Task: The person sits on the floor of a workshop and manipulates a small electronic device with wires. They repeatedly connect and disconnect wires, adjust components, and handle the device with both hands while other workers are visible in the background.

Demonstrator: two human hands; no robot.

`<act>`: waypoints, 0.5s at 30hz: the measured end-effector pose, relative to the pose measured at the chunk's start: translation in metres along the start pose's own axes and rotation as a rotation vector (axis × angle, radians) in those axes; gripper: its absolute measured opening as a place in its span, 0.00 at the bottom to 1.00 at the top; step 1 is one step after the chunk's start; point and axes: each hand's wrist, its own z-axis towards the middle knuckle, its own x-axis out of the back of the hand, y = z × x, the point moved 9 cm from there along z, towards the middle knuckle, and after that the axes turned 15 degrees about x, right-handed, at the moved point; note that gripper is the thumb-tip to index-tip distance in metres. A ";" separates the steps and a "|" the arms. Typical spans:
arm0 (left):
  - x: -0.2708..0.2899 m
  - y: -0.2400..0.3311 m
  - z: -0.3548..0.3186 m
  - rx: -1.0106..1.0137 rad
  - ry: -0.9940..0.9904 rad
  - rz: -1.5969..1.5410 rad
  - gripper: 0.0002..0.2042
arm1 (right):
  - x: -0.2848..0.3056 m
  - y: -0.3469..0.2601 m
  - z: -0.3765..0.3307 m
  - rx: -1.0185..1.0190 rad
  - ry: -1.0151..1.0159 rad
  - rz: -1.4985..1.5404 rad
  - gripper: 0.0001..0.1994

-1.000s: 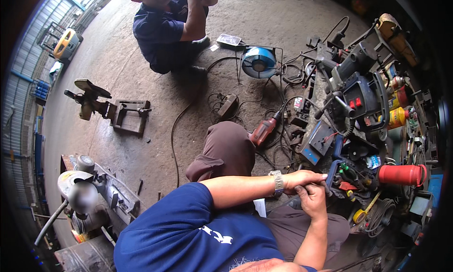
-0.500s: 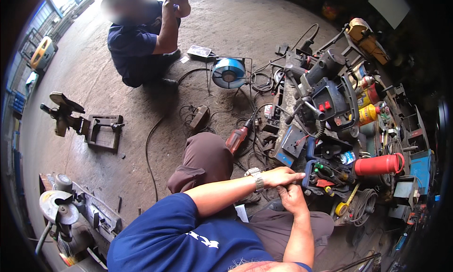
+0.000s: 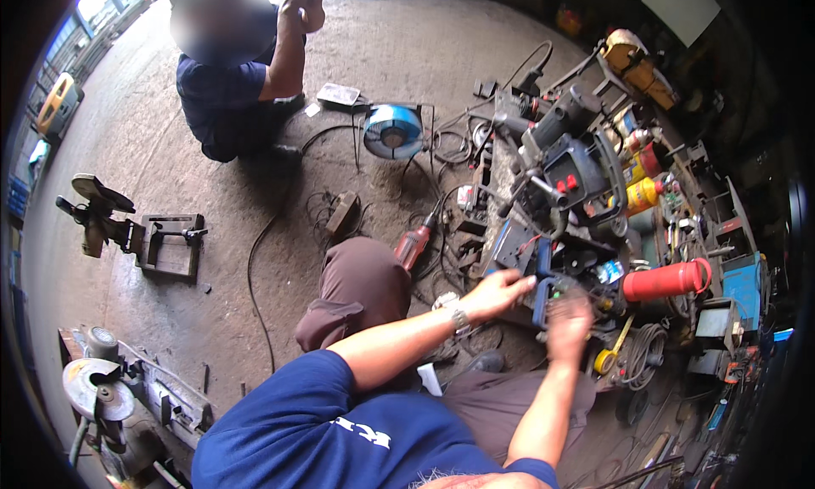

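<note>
My left hand, with a metal-band watch on its wrist, reaches the near-left edge of a blue plastic tool case. Its fingers are stretched toward that edge; whether they touch it I cannot make out. Over the case's right part is my right hand, smeared by motion, so its fingers cannot be read. It covers most of the loose hand tools in the case. A yellow tape measure lies right of my right hand, its blade partly out. Behind the case stands a grey metal box.
A red cylinder, yellow bottle and power tools crowd the bench at right. A red power tool, cables and a blue fan are on the floor. A co-worker squats far left. A cut-off saw stands near left.
My hands were together at the case's left edge. They are now apart: the right has moved up and right over the case, the left slightly up. The whole view has shifted a little.
</note>
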 end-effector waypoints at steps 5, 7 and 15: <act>0.009 0.072 -0.057 -0.600 0.247 0.219 0.33 | 0.028 -0.003 0.020 -0.131 0.049 0.206 0.17; 0.007 0.071 -0.056 -0.474 0.147 0.120 0.37 | 0.032 0.008 0.022 -0.132 0.196 0.303 0.19; 0.022 0.062 -0.031 -0.414 0.225 0.003 0.23 | -0.014 0.016 0.019 -0.213 0.052 0.403 0.08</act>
